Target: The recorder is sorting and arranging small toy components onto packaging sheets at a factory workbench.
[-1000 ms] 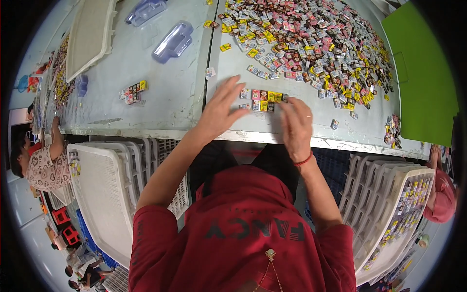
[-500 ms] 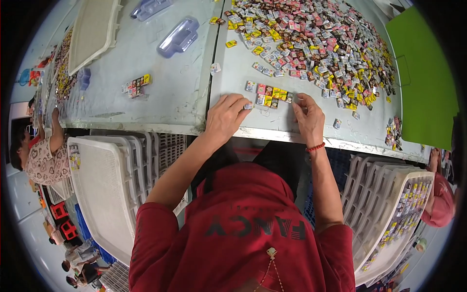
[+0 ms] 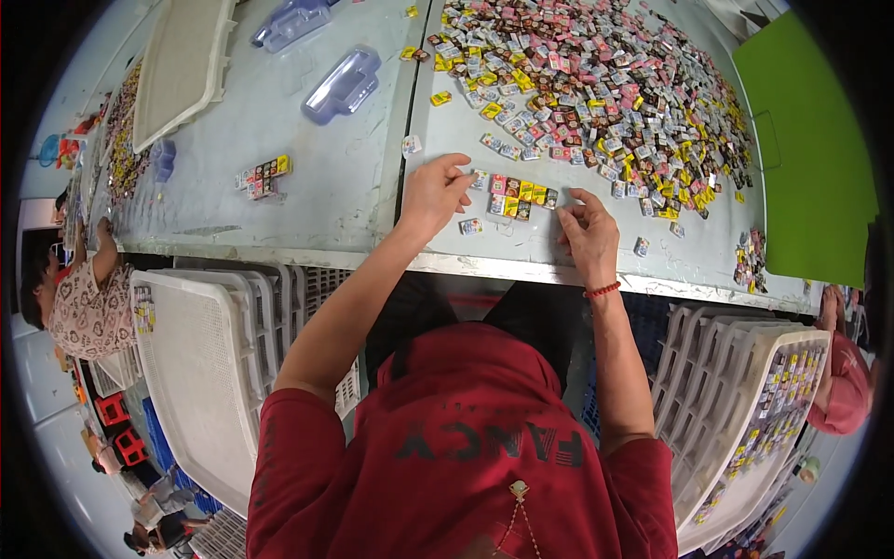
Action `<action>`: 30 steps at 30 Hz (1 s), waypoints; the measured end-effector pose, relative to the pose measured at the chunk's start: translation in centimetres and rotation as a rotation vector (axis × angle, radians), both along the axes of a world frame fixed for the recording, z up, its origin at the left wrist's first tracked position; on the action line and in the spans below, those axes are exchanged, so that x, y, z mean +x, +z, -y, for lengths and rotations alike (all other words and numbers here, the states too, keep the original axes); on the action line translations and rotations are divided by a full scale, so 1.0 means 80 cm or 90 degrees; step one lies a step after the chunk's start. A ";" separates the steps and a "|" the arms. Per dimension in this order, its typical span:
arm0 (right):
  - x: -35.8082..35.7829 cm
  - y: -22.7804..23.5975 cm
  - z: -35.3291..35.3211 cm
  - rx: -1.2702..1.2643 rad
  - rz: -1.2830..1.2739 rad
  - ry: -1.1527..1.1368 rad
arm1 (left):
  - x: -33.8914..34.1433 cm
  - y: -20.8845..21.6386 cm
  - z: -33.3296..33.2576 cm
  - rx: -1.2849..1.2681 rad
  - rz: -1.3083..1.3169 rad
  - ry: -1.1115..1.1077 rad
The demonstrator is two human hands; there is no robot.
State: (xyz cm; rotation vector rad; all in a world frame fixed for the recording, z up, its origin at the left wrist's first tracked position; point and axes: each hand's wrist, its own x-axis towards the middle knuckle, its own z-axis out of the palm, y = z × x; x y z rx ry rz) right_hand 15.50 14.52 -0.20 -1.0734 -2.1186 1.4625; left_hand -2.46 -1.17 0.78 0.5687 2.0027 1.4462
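Note:
Small box-shaped pieces in pink, brown, yellow and white form a two-row block (image 3: 523, 197) near the table's front edge. A white piece (image 3: 480, 180) sits at the block's upper left end. Against this piece rest the fingertips of my left hand (image 3: 436, 198), its fingers apart and not closed round anything I can see. Below them lies a loose white piece (image 3: 471, 226). My right hand (image 3: 590, 235) is at the block's right end, fingers bent and apart, thumb close to the last dark piece; whether it touches is hard to tell.
A big heap of mixed pieces (image 3: 596, 84) covers the far right table. Further left are a small assembled block (image 3: 264, 175), clear plastic moulded trays (image 3: 343, 86) and a white tray (image 3: 186, 65). Stacked crates (image 3: 191, 363) flank me. Co-workers (image 3: 93, 303) sit at both sides.
My left hand has let go of a white piece, which now lies below it, and moved up to the other white piece. That piece now sits closer to the block. My right hand has shifted slightly down.

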 end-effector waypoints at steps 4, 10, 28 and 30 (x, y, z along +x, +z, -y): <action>0.001 0.000 -0.001 0.003 -0.003 0.006 | 0.000 0.004 -0.004 -0.055 -0.058 -0.018; 0.003 0.000 -0.003 0.020 0.013 0.027 | 0.002 0.007 -0.005 -0.137 -0.347 -0.021; 0.002 -0.010 0.000 0.043 -0.010 -0.010 | 0.026 0.013 0.043 0.067 -0.604 -0.048; 0.004 -0.012 -0.002 0.056 -0.001 0.008 | 0.017 0.011 0.027 0.071 -0.650 -0.046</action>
